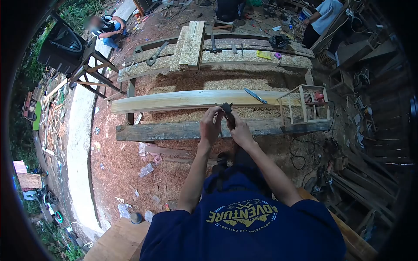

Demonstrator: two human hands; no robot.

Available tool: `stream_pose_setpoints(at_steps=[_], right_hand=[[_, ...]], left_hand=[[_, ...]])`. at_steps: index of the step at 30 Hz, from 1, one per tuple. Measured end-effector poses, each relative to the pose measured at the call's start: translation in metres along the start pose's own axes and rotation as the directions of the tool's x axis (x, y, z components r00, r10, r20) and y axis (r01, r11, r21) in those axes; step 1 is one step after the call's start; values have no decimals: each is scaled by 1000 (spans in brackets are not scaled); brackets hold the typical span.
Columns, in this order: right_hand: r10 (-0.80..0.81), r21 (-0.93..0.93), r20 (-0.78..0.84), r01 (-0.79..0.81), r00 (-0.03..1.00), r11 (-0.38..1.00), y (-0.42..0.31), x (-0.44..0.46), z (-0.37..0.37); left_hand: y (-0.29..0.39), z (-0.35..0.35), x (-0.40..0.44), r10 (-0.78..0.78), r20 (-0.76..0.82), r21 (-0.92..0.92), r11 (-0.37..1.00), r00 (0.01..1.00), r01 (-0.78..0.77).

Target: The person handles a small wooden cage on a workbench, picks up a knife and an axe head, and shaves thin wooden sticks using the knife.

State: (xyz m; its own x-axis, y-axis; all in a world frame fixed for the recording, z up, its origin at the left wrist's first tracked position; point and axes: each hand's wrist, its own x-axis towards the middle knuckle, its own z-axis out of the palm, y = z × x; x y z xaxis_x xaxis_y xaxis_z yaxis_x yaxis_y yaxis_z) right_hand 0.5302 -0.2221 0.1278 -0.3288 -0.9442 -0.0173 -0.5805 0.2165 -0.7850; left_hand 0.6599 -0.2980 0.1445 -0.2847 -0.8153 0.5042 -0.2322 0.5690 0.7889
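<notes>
My left hand (210,125) and my right hand (239,127) are raised close together in front of me. Between their fingertips they grip a small dark block-shaped object (226,107); its exact kind is too small to make out. Just beyond the hands lies a long pale wooden beam (174,100), set crosswise on a rough frame. On the beam, right of my hands, rests a slim blue tool (255,96) that looks like a knife. Beneath my hands runs the weathered front timber (170,131) of the frame.
A slatted wooden cage-like box (304,105) stands at the frame's right end. Stacked boards (190,45), a hammer (213,43) and a handsaw (156,54) lie on the far timbers. A person (108,31) sits at upper left; another (322,19) stands at upper right. Cables (299,153) trail on the right.
</notes>
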Motion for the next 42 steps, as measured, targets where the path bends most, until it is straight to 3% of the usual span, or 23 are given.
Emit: stream_pose_setpoints(at_steps=[4,10,13,17,20,22,25,26,31,35,38,42], right_hand=[[-37,13,83,36,996,999,33,2,14],[-24,26,123,21,992,999,51,16,23],[4,-22,220,1,975,1000,53,20,26],[44,-8,216,-43,975,999,49,26,32],[26,-2,218,-27,976,1000,55,30,43],[6,-17,250,-2,968,1000,64,42,51],[-138,219,354,62,925,974,85,56,47],[-125,206,364,51,923,977,90,58,47],[-42,211,388,-45,921,976,50,55,-7],[4,117,297,-41,955,992,18,50,-32],[-101,122,252,72,962,990,72,39,2],[-7,55,347,-13,938,998,115,32,24]], left_hand=[[-6,3,-6,-18,23,20,1000,1000,18],[0,21,-4,-161,-71,-126,980,984,151],[-5,12,-5,-123,6,-13,992,992,123],[-10,16,-8,-86,-74,39,995,993,89],[-17,17,-1,-205,-149,50,975,967,215],[-30,14,-5,-202,-161,45,976,966,212],[-29,9,-11,-218,-136,18,975,967,222],[-26,10,-12,-208,-132,13,977,969,212],[-8,7,-8,-169,-148,25,984,974,175],[28,3,-5,-128,-103,55,989,986,134],[23,13,-17,-190,-89,1,982,978,191],[5,24,-40,-255,-8,-50,966,967,255]])
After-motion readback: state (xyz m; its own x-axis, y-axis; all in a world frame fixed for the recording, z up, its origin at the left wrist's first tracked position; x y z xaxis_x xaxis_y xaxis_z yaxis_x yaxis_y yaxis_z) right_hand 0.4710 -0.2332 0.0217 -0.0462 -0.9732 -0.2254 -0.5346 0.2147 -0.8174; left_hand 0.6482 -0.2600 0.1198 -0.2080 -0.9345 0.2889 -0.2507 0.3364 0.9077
